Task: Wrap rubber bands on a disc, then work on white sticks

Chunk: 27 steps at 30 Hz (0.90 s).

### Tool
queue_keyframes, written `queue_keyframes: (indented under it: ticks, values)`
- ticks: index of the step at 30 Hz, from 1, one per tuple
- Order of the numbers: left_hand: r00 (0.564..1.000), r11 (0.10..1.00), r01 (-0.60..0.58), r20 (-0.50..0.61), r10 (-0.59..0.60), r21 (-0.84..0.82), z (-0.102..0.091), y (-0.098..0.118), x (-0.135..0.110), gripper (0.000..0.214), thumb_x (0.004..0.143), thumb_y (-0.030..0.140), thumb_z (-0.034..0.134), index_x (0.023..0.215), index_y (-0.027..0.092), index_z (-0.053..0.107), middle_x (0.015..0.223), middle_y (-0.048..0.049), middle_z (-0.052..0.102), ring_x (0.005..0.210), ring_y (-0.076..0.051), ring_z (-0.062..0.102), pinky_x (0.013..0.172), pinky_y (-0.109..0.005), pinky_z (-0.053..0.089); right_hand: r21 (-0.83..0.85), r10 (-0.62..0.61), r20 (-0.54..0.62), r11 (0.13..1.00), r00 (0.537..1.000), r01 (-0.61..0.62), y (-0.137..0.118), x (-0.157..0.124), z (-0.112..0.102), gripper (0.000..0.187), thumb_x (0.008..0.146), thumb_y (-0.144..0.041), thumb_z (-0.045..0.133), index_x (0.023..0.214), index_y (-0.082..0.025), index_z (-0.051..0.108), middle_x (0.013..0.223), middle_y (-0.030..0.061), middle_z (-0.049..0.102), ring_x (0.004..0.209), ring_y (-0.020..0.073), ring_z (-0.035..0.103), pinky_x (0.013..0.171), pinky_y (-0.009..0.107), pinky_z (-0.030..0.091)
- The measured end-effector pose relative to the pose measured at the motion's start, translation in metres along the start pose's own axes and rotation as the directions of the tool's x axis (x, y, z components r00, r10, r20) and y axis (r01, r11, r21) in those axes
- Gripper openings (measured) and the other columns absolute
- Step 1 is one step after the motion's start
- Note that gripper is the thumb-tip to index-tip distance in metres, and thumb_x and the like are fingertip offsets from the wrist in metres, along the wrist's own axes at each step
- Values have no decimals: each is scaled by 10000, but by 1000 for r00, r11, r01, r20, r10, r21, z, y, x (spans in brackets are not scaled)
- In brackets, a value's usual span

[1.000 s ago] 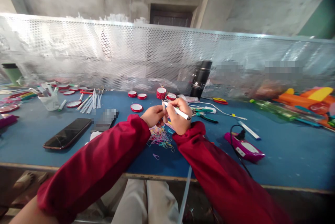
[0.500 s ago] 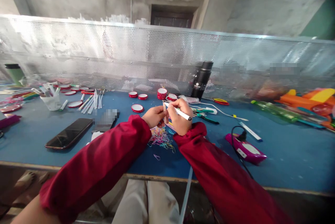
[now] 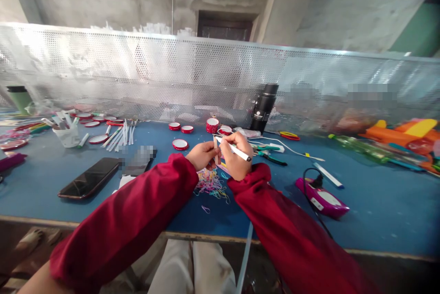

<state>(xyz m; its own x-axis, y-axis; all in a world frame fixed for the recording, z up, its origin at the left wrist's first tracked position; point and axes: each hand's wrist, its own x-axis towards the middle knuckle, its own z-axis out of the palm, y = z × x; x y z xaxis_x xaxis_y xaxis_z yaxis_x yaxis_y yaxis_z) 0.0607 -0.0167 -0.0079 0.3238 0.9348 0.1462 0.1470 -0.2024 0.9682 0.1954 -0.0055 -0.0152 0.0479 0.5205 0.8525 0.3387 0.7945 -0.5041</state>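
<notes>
Colourful loops [image 3: 209, 183] lie toward the front edge of the bench [image 3: 378, 220], a black flask [image 3: 264, 110] near its back. Mid-bench, the left hand [image 3: 202, 155] pinches an upright pale strip [image 3: 216, 141]; the right hand [image 3: 238, 156] grips a slanted white pen [image 3: 239, 152], black end toward the front-right corner.

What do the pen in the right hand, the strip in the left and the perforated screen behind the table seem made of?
Pen: likely plastic, judging by its smooth, even white barrel. Strip: pale and flat, perhaps wood or card; too small to tell. Perforated screen: probably metal, from its silvery glare and regular holes.
</notes>
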Motion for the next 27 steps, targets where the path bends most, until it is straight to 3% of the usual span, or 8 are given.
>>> queue_keyframes:
  ticks: [12, 27]
  values:
    - [1000, 1000, -15, -1, 15, -27, -1, -2, 0, 150, 899, 287, 538, 840, 149, 545, 620, 18, 594, 434, -66, 528, 420, -177, 433, 12, 30, 23, 999, 999, -31, -2, -1, 0, 68, 830, -237, 592, 771, -206, 575, 658, -20, 613, 550, 124, 562, 537, 251, 438]
    - [1000, 1000, -21, 7, 21, 4, -2, -1, 0, 125, 914, 228, 471, 830, 152, 524, 636, 14, 593, 435, -69, 525, 417, -185, 430, 20, 38, 34, 999, 999, -39, 0, -1, -1, 81, 829, -258, 586, 768, -209, 566, 652, -21, 608, 550, 123, 566, 531, 248, 442]
